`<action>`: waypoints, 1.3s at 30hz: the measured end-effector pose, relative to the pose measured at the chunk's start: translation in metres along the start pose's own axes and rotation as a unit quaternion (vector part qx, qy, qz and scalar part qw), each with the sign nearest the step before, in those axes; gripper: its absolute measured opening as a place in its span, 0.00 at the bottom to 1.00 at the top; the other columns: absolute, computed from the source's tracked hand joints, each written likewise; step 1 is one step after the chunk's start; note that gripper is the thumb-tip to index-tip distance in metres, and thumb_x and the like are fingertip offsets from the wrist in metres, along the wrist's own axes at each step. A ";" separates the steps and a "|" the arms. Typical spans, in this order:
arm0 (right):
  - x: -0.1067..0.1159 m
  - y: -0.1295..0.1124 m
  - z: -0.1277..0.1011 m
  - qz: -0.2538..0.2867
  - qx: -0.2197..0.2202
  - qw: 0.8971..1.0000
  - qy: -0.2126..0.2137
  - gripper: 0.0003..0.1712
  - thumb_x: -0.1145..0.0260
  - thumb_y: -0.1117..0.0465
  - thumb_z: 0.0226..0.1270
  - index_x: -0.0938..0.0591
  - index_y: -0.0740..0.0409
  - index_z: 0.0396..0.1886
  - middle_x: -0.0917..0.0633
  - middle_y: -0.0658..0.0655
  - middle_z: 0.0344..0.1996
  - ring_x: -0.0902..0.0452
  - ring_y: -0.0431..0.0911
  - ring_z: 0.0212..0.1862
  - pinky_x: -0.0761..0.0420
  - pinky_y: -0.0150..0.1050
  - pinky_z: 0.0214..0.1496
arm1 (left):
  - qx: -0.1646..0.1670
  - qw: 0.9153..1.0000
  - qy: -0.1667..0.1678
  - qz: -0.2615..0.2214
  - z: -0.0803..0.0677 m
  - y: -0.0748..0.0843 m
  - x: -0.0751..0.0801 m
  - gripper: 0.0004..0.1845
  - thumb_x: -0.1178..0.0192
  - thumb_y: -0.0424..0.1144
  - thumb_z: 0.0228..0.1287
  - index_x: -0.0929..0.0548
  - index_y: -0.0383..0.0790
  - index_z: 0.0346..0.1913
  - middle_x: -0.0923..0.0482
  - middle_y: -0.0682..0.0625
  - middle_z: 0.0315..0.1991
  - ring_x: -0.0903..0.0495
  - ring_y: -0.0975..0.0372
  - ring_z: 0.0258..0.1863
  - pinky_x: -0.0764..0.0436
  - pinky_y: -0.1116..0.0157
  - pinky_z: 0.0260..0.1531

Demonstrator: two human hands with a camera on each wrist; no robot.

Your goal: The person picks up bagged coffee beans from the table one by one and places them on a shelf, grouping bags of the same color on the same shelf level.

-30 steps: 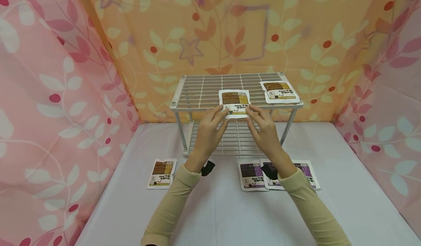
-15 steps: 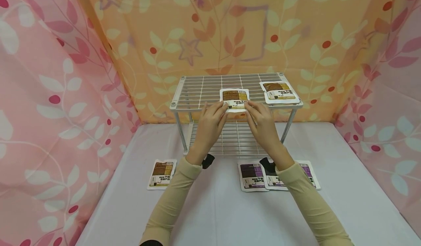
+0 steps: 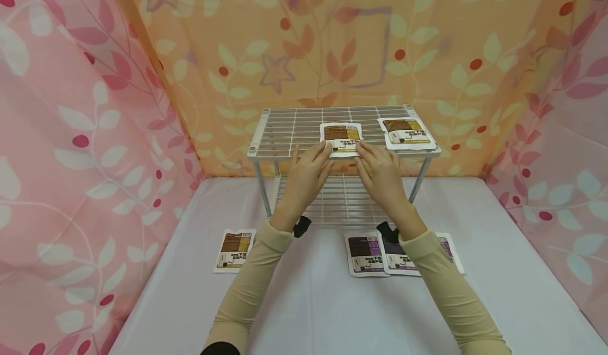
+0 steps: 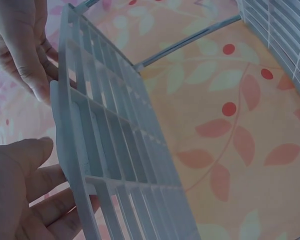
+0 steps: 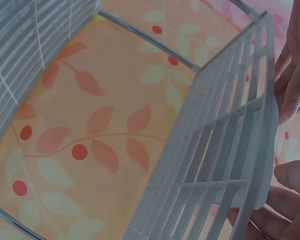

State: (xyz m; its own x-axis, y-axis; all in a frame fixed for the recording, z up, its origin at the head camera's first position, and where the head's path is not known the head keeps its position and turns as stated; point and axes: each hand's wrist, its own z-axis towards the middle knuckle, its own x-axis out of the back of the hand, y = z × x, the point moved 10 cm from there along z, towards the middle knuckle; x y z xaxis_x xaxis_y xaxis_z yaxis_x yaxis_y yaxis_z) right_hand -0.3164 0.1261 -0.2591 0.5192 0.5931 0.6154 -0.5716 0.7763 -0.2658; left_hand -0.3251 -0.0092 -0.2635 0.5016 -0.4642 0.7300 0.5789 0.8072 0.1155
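A white-edged pouch with a brown and yellow label [image 3: 342, 133] lies at the front edge of the wire rack's [image 3: 285, 133] top shelf, near its middle. My left hand [image 3: 306, 178] touches its near left corner with fairly straight fingers. At the near right corner, the fingers of my right hand [image 3: 383, 178] rest on it too. Both thumbs point down in front of the shelf rim, apart from the pouch. From below, the left wrist view shows the pouch's pale underside [image 4: 90, 135] through the shelf bars. A matching pouch [image 3: 408, 133] lies at the shelf's right end.
On the white table, another brown pouch [image 3: 235, 250] lies at left. Several purple-labelled pouches [image 3: 364, 255] overlap at right, partly under my right forearm. The rack's lower shelf [image 3: 344, 202] sits beneath my hands. Floral cloth [image 3: 275, 38] hangs around the table.
The pouch has moved slightly away from me and down flat onto the shelf's front edge. Both hands have followed it forward, and the fingers have loosened from it.
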 end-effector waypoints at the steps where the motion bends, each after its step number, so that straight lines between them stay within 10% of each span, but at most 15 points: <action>1: -0.001 0.001 0.000 -0.001 -0.001 1.000 -0.003 0.20 0.42 0.59 0.67 0.24 0.63 0.56 0.24 0.60 0.58 0.30 0.55 0.56 0.38 0.54 0.58 | -0.001 1.000 -0.003 0.003 0.000 0.000 -0.001 0.23 0.51 0.48 0.69 0.28 0.43 0.63 0.30 0.47 0.63 0.32 0.57 0.63 0.54 0.49 0.69; 19: -0.006 0.002 0.004 -0.004 0.002 1.000 -0.019 0.25 0.42 0.57 0.67 0.27 0.67 0.59 0.27 0.64 0.60 0.33 0.58 0.62 0.44 0.57 0.68 | 0.011 0.999 -0.037 -0.006 0.006 -0.006 -0.010 0.29 0.49 0.53 0.67 0.33 0.44 0.67 0.36 0.46 0.66 0.33 0.56 0.64 0.58 0.46 0.69; 39: -0.012 -0.019 -0.019 0.084 0.048 0.993 0.067 0.24 0.42 0.61 0.66 0.28 0.62 0.61 0.35 0.64 0.66 0.43 0.60 0.68 0.48 0.58 0.70 | -0.059 0.992 0.092 -0.067 -0.016 0.000 0.010 0.25 0.40 0.43 0.62 0.27 0.40 0.61 0.30 0.43 0.62 0.35 0.52 0.64 0.55 0.46 0.69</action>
State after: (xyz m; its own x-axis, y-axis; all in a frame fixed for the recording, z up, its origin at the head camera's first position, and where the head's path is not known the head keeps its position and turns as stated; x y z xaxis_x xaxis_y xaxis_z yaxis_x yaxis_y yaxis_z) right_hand -0.2996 0.1082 -0.2754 0.4873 0.7407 0.4625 -0.7122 0.6436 -0.2803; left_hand -0.3101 -0.0196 -0.2670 0.5170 -0.6323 0.5769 0.7146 0.6899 0.1158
